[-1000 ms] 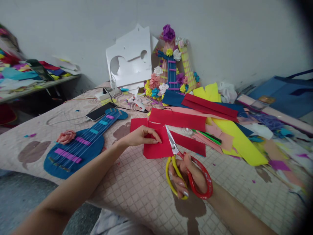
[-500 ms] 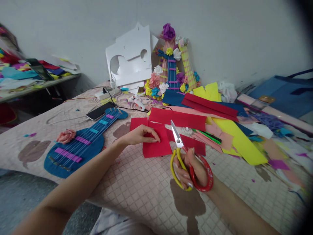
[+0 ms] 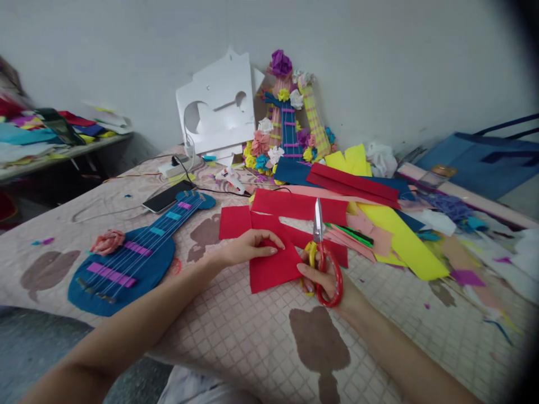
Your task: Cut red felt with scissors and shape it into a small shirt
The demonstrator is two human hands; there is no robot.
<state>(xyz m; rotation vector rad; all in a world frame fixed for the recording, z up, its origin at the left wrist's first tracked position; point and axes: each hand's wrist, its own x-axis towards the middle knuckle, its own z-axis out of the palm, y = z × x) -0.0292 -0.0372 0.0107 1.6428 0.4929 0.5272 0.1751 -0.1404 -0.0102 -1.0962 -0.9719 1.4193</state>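
From where I stand, the person's left hand (image 3: 246, 247) lies low over a red sheet (image 3: 269, 275), its fingers loosely bent, the tips of thumb and forefinger on the paper with a gap between them. I can't tell whether they pinch the sheet or only press it. The sheet lies flat on the surface (image 3: 236, 336), under the left fingers and reaching toward the right ones.

The right hand (image 3: 326, 280) is wrapped round the scissors (image 3: 318, 227), fingers caught in the red and yellow handles, blades together and pointing away from the person. The thumb tip of that same hand comes to the sheet's right edge; whether it grips the paper there, I can't make out.

Just behind the left fingers is another red piece (image 3: 233, 219), and farther beyond both hands a long red strip (image 3: 298, 205). Green sticks (image 3: 356, 234) lie beyond the right fingers and a little to their right, with a broad yellow strip (image 3: 404, 241) past them. Well to the left of the left fingers rests a blue paper guitar (image 3: 158, 255) with a pink rose (image 3: 108, 242) at its side. Beyond its neck, farther from the fingers, are a phone (image 3: 166, 196) and a glue gun (image 3: 231, 178).
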